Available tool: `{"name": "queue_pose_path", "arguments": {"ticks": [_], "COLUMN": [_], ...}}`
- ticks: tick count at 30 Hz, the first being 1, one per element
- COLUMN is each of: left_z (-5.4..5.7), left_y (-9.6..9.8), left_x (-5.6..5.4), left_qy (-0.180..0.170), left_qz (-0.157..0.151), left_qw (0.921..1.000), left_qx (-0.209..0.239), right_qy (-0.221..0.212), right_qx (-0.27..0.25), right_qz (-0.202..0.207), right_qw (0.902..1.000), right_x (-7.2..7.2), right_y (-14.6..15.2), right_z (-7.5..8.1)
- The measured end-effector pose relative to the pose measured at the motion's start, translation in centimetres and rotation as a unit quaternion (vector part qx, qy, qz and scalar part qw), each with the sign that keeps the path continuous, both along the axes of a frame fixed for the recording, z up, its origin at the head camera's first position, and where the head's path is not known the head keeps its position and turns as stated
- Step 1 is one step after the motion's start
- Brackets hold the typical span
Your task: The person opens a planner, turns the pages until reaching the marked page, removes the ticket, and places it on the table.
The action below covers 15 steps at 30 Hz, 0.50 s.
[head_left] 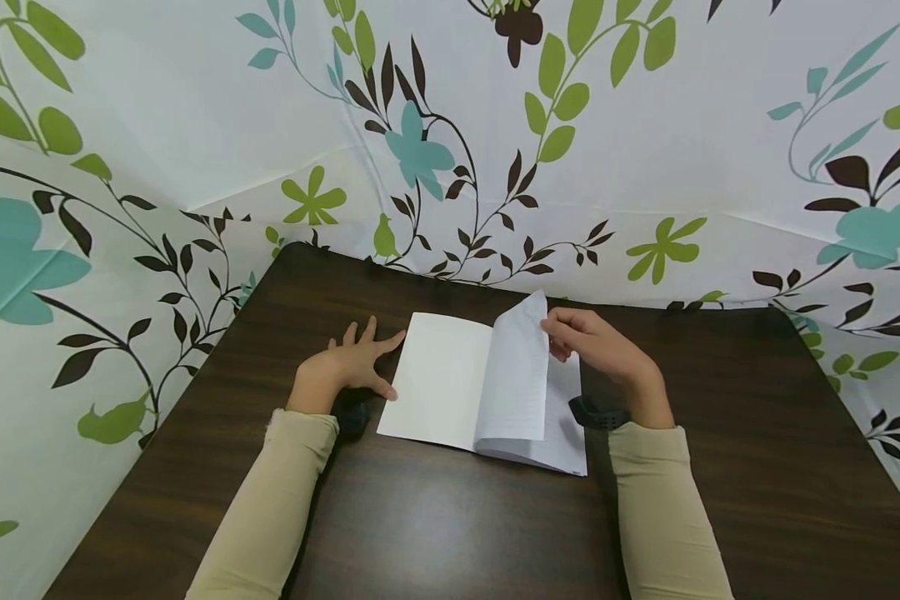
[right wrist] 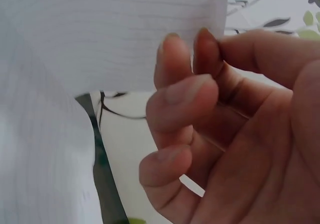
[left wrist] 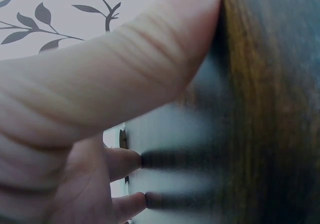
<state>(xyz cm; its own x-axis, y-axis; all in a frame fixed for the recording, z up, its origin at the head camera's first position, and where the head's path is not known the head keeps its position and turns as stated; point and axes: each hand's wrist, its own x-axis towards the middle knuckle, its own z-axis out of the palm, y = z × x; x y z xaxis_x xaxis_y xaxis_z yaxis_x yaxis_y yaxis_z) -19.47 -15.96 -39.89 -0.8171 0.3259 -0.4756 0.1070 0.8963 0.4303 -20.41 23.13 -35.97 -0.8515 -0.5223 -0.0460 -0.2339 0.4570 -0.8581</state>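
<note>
An open notebook point(head_left: 438, 383) lies on the dark table, its left page blank and cream-white. One lined sheet point(head_left: 516, 375) stands lifted over the right-hand side, its top corner bent upward. My right hand point(head_left: 600, 346) pinches that sheet near its upper outer edge between thumb and forefinger; the right wrist view shows the lined paper point(right wrist: 115, 34) at the fingertips, the other fingers loosely bent. At the notebook's left edge, my left hand point(head_left: 348, 364) rests with fingers spread, thumb and forefinger at the margin. In the left wrist view, the thumb point(left wrist: 125, 69) hides much of the scene.
The dark wood-grain table point(head_left: 435, 533) extends around the notebook. Behind and beside it hangs a white cloth point(head_left: 607, 167) printed with leaves, flowers and birds. A black band point(head_left: 600, 413) sits on the right wrist, and a dark device point(head_left: 351, 419) is at the left wrist.
</note>
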Motion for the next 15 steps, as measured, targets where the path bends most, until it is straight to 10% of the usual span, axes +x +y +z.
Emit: {"name": "queue_pose_path", "arguments": {"ticks": [15], "left_z": [0.0], "left_y": [0.0], "left_x": [0.0], "left_qy": [-0.001], "left_qz": [0.001], "left_qw": [1.0], "left_qx": [-0.004], "right_qy": [-0.01], "right_qx": [-0.072], "right_qz": [-0.069], "right_qw": [0.995], "right_x": [0.3], "right_y": [-4.3], "right_z": [-0.3]}}
